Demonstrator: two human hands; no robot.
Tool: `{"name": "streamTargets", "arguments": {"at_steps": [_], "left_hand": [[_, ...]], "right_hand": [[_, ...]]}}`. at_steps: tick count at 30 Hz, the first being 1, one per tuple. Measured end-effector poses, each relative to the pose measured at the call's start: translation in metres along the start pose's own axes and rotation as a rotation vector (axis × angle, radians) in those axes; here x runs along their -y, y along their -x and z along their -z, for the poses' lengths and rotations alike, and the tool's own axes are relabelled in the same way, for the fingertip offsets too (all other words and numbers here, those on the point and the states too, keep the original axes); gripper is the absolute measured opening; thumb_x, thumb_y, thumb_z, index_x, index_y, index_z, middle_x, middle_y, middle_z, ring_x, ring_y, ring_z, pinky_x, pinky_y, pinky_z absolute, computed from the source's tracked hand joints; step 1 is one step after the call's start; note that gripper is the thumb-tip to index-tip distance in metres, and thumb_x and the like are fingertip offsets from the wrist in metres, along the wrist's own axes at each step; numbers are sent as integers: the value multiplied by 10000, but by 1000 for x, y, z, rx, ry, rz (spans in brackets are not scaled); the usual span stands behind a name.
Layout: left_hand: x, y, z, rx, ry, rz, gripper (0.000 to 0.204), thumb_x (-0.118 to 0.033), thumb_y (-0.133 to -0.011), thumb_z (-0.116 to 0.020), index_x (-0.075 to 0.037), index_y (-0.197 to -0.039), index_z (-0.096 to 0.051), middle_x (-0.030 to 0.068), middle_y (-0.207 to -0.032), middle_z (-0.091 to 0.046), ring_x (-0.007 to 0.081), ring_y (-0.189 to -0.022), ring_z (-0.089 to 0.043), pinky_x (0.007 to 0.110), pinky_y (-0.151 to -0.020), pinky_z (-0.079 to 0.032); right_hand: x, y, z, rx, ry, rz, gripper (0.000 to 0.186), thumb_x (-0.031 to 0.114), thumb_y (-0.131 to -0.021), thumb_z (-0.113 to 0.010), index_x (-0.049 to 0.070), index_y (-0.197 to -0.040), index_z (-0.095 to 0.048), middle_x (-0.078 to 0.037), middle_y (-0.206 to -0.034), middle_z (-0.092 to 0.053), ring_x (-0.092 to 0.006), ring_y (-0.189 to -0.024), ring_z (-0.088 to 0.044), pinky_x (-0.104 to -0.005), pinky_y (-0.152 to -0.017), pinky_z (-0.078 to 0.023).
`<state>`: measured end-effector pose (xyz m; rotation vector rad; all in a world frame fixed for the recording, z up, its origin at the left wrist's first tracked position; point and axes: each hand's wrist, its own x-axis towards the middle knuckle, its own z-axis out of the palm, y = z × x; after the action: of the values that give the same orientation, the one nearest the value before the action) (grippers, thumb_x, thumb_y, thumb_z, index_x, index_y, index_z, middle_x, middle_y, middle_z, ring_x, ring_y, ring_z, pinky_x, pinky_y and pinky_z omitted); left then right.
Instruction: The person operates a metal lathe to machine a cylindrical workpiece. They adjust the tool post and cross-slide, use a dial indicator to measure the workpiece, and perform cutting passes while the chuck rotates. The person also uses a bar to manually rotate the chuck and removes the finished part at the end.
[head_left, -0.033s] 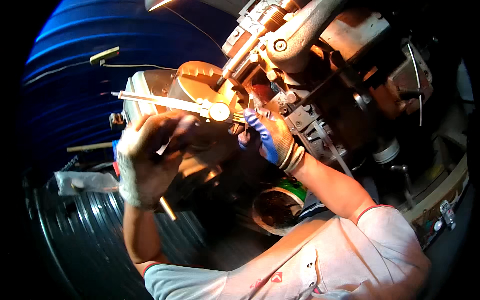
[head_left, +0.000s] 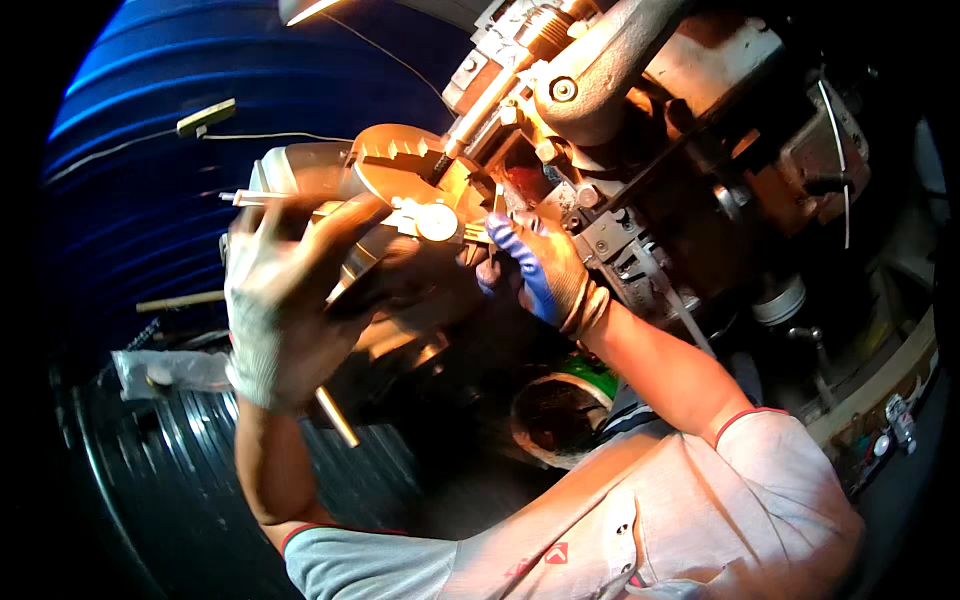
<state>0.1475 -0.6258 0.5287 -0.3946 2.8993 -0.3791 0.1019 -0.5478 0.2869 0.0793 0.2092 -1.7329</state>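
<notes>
A dial caliper with a round white face lies level in front of the machine's chuck. My right hand, in a blue-coated glove, is closed at the caliper's jaw end, its thumb by the jaws. What else its fingers may hold is hidden. My left hand, in a pale glove, is raised before the caliper's beam and covers much of it. Its fingers are smeared by motion and look bent, so whether they touch the beam does not show. The beam's tip sticks out beyond them.
The lathe chuck with stepped jaws stands just behind the caliper. Right of my right hand is a tool post with bolts. A round bucket with dark contents is below. A plastic bag hangs at left, near a blue corrugated wall.
My left hand has moved up in front of the caliper's beam, hiding more of it. My right hand stays at the jaw end, almost unmoved.
</notes>
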Motion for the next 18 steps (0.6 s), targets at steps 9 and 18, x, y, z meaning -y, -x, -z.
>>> {"name": "streamTargets", "arguments": {"at_steps": [9, 18], "left_hand": [[64, -72, -54, 584, -16, -14, 399, -116, -769, -699, -174, -1161, -645, 95, -985, -674, 291, -908, -641, 365, -783, -512], [77, -110, -72, 745, 0, 31, 334, -151, -792, -679, -155, -1127, -670, 104, -914, -686, 281, -840, -662, 351, -742, -513]], "right_hand": [[-18, -56, 8, -136, 35, 69, 259, 285, -974, -541, 53, -1063, -611, -52, -717, -618, -76, -515, -507, -215, -481, -388], [-20, -82, 14, -280, 186, 100, 225, 220, -974, -526, 11, -1020, -595, -45, -664, -596, -71, -470, -503, -196, -429, -394]]}}
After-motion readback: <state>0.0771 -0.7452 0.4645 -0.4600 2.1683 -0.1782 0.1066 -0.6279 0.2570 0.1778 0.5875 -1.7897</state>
